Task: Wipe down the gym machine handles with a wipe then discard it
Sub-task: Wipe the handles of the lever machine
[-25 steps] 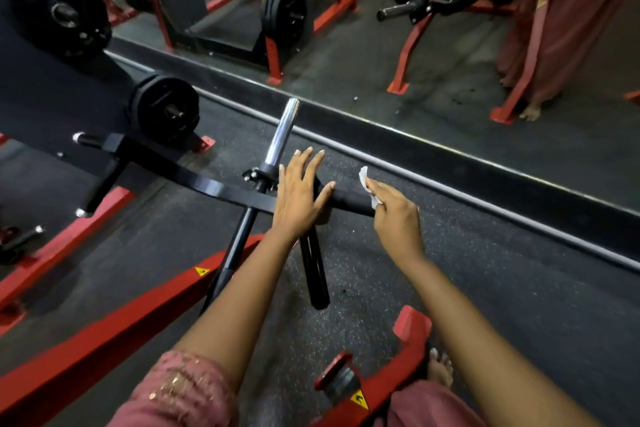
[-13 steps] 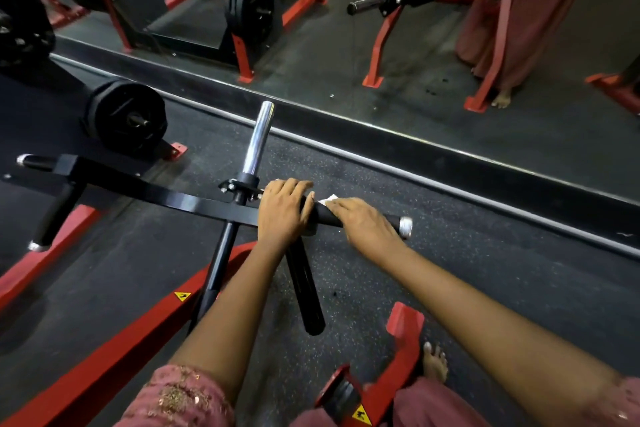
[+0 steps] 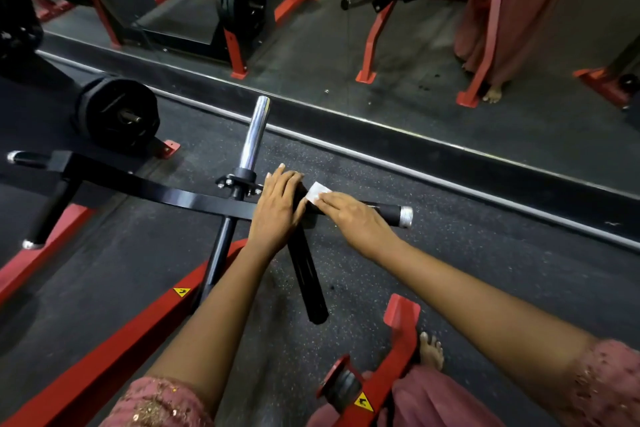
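A black crossbar handle (image 3: 384, 210) with a silver end cap sticks out to the right of the machine's junction. My right hand (image 3: 356, 222) lies over this handle with its fingers pressing a white wipe (image 3: 316, 193) onto it; the wipe's corner shows past my fingertips. My left hand (image 3: 278, 210) rests on the bar at the junction, fingers curled over its top. A second black handle (image 3: 308, 284) slants down toward me below my left hand. The far left handle (image 3: 24, 158) ends in a silver cap.
A chrome plate post (image 3: 254, 132) rises from the junction. Black weight plates (image 3: 116, 114) sit at the left. Red frame rails (image 3: 104, 360) run along the floor near me. A wall mirror behind a dark ledge (image 3: 450, 163) reflects other machines and a person's pink clothing.
My left hand went from flat with spread fingers to curled over the bar. My right hand slid the wipe left toward the junction, uncovering the handle's silver end.
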Demonstrator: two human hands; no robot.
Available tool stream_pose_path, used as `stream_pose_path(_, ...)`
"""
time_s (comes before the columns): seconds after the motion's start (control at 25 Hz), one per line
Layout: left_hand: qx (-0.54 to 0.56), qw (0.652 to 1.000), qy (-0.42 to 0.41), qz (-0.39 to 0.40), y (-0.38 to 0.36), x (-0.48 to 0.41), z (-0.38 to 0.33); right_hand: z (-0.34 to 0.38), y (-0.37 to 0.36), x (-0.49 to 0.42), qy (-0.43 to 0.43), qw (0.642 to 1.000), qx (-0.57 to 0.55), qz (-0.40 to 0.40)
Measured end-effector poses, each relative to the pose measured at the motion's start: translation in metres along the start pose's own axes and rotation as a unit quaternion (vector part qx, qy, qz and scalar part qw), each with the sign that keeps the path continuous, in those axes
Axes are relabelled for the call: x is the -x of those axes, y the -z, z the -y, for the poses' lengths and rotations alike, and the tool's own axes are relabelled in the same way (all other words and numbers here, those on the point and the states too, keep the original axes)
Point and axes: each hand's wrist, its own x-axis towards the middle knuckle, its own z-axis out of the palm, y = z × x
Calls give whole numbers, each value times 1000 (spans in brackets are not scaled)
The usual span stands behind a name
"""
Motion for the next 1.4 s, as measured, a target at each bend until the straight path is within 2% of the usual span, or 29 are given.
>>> stream_pose_path(0.16, 17, 1000, 7, -15, -3, 1, -1, -38, 3, 49, 69, 990, 67, -100)
stream_pose_path(0.24, 21, 999, 10, -23, -4, 1, -1, -56, 4, 72, 66, 991, 81, -88)
stream_pose_path(0.32, 22, 999, 13, -25, -4, 1, -1, -60, 9, 75, 46, 994, 48, -81)
stream_pose_path(0.48, 10, 1000, 14, -7, -2, 1, -2, -31, 25, 9, 3, 995, -57, -83)
stream_pose_path(0.56, 7, 1000, 11, -2, -1, 1, -1, -16, 28, -27, -6, 996, -83, -12)
stream_pose_path(0.64, 5, 1000, 7, -2, 0, 1, -2, -8, 26, -44, -5, 996, -58, 65)
stream_pose_path(0.72, 8, 1000, 7, -3, 0, 1, -2, -12, 24, -43, -11, 995, -48, 92)
stream_pose_path(0.88, 11, 1000, 4, -8, -2, 2, -2, -36, 32, -12, -27, 995, -73, 69)
stream_pose_path(1.08, 17, 1000, -1, -20, -3, 1, -1, -63, 37, 49, -49, 998, -7, 35)
stream_pose_path(1.2, 16, 999, -6, -33, -4, 2, -1, -79, 38, 78, -108, 994, -33, -5)
stream_pose_path(1.28, 17, 999, -6, -36, -5, 2, -1, -77, 35, 87, -194, 967, -137, -87)
stream_pose_path(1.32, 17, 999, -4, -36, -6, 2, -1, -70, 30, 87, -250, 941, -186, -132)
stream_pose_path(1.4, 16, 999, 1, -33, -6, 2, -2, -48, 12, 79, -377, 859, -272, -216)
